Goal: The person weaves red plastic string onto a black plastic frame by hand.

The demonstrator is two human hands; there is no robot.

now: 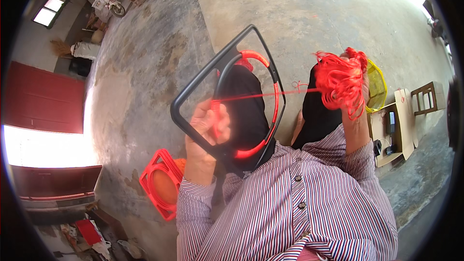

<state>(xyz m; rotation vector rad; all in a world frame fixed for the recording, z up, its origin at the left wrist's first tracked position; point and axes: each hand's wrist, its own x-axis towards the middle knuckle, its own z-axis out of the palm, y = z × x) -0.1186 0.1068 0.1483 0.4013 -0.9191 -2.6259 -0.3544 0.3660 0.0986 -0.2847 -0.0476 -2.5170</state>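
Observation:
My left hand [210, 122] grips the left side of a black frame [180, 97], a squarish outer rim with a round ring inside it. Red cord is wound tightly round parts of that ring [254, 151], while other stretches stay bare black. The frame is tilted above my lap. From the ring near my left fingers a taut red strand [263, 94] runs across to a thick looped bundle of red cord [340, 79]. My right hand [366, 86] is closed on this bundle, which hides most of its fingers.
On the floor at my left lies a red frame [165, 208] with a round opening. A yellow mesh basket [377, 87] stands beyond my right hand, near an open cardboard box [406, 125] and a wooden stool [428, 98]. A motorbike [108, 2] is parked far left.

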